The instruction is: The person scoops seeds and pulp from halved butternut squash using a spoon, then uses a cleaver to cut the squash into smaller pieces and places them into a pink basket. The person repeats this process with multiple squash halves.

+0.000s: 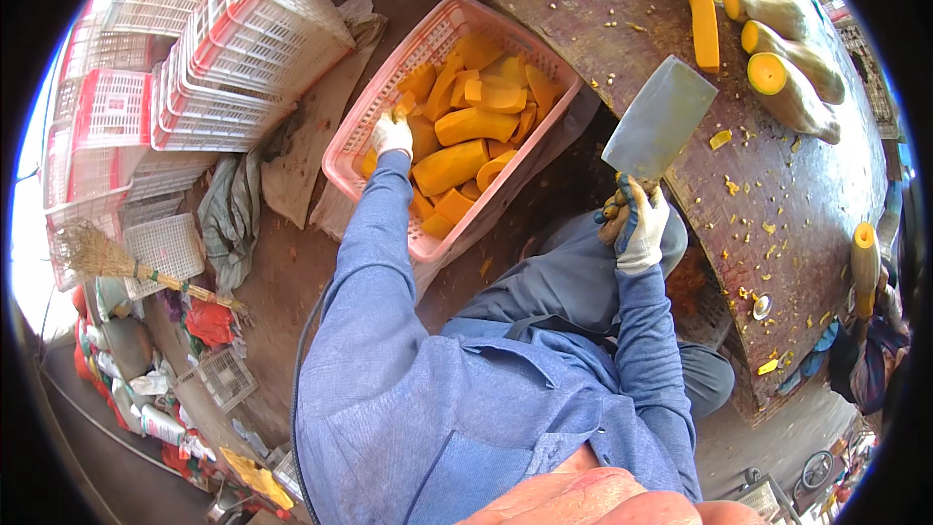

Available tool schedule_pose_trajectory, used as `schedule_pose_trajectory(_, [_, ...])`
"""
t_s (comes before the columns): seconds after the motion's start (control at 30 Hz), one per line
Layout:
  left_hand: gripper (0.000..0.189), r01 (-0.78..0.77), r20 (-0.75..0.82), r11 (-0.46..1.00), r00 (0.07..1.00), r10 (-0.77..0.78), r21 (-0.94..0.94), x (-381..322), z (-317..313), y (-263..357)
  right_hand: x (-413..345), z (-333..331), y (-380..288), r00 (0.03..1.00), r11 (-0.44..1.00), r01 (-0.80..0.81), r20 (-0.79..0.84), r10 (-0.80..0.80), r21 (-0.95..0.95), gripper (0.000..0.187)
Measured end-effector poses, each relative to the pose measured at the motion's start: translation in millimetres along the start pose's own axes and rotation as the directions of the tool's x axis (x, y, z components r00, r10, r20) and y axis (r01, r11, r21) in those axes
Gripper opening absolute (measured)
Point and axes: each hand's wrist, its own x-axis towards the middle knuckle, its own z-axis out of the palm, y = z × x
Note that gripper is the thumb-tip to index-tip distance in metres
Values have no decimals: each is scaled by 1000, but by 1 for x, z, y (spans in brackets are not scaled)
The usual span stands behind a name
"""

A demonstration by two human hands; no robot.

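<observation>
My left hand [393, 135], in a white knitted glove, reaches over the near left side of a pink plastic crate [337, 153]. Its fingers are at the pumpkin pieces, and whether they grip one is hard to see. Orange peeled pumpkin chunks [477, 125] fill much of the crate. My right hand [640, 222], in a glove with blue-coated fingers, grips a cleaver [662, 117] by its handle, which the fingers mostly hide. The broad blade points up and away, beside the table's edge.
Long pumpkins with cut ends [798, 91] and a peeled pumpkin piece [696, 4] lie on the wooden table [700, 189], among seeds and scraps. Stacked plastic crates [248, 36] stand at the left, with a straw broom [146, 270] nearby. Another person's clothing [867, 364] shows far right.
</observation>
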Motion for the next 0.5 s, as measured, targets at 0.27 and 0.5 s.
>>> schedule_pose_trajectory(0.27, [40,-310,16,923,947,322,-230,1,28,118,9,9,6,1000,996,-10,-23,12,88,25])
schedule_pose_trajectory(0.5, [43,-471,268,750,732,626,-465,-97,66,365,14,-28,16,988,807,-154,111,111,571,30])
